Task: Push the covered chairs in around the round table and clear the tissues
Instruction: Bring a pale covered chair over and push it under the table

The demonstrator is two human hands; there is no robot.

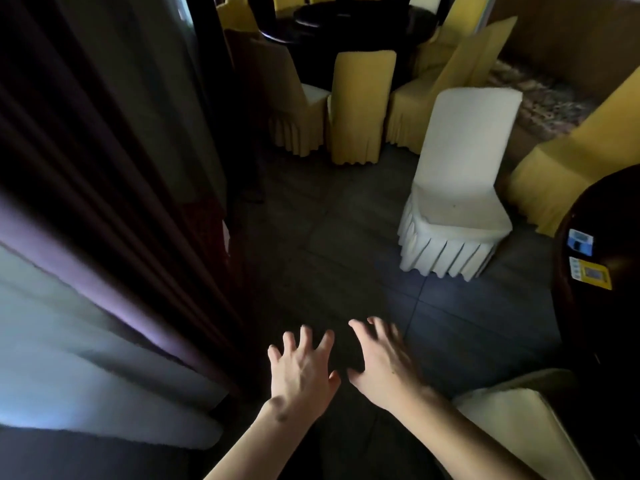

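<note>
Hands: left hand (300,370) and right hand (382,362), both spread, holding nothing.
White chair (457,188): one, beyond right hand.
Round tables: near table (602,237) right; far table (349,22) ahead.

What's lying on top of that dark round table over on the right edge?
On the visible part of the dark round table lie two small cards or stickers, one blue and one yellow. No tissues show there, but most of the tabletop runs out of frame, so the rest cannot be seen.

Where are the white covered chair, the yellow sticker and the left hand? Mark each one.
white covered chair (460,202): head view, on the seat.
yellow sticker (590,273): head view, on its middle, on the dark round table's edge.
left hand (301,370): head view, on its back.
</note>
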